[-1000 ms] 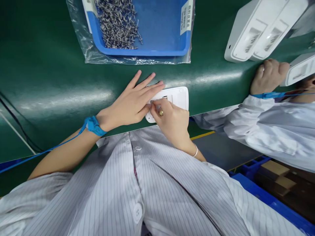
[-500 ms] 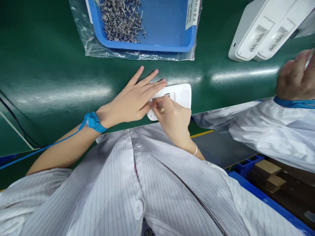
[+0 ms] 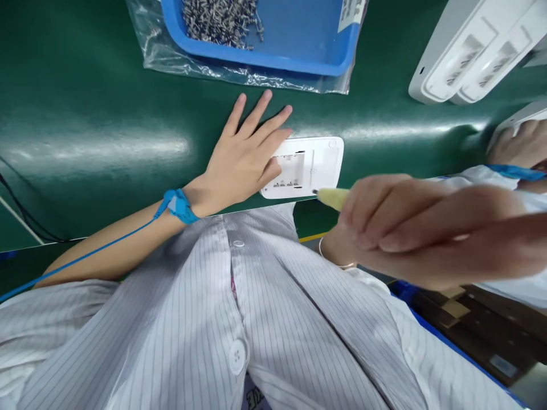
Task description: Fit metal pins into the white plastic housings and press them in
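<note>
Left hand (image 3: 243, 162): flat, fingers spread, pressing left end of white box (image 3: 318, 165) at near edge of green belt (image 3: 85, 114). Blue tray (image 3: 299, 40) of metal pins beyond. Right hand (image 3: 427, 233): raised close to camera, fingers clamped on pale yellow tool (image 3: 332, 197).

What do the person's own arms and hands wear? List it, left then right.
Left hand: bare, with a blue wrist strap whose thin blue cord trails off to the left; the forearm is bare up to a white pinstriped sleeve. Right hand: bare, with a thin bracelet at the wrist.
</note>
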`<state>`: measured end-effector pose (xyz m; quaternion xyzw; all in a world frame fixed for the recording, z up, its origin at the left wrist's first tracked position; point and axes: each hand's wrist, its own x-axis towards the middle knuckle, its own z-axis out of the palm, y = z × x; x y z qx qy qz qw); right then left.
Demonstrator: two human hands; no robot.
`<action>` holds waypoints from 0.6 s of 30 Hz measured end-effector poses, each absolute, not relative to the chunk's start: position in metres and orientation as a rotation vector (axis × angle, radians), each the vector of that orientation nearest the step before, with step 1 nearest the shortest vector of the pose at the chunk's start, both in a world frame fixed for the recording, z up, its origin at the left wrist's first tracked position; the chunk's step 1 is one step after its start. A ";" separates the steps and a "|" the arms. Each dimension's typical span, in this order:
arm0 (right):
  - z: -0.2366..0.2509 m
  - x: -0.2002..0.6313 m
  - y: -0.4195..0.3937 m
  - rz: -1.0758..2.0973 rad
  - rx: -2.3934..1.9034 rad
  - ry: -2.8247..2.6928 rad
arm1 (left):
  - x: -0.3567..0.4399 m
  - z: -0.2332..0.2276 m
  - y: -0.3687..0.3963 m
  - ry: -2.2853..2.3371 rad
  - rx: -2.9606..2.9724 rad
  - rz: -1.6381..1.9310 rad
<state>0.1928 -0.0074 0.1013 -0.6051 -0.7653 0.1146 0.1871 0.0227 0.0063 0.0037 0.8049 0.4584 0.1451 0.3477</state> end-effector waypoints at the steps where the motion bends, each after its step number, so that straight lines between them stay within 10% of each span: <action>1: 0.097 0.187 0.000 0.365 -1.655 -2.073 | 0.025 0.004 0.006 1.224 2.088 0.360; 18: 0.057 0.153 0.036 0.763 -1.330 -1.245 | 0.033 0.004 0.006 1.197 2.054 0.396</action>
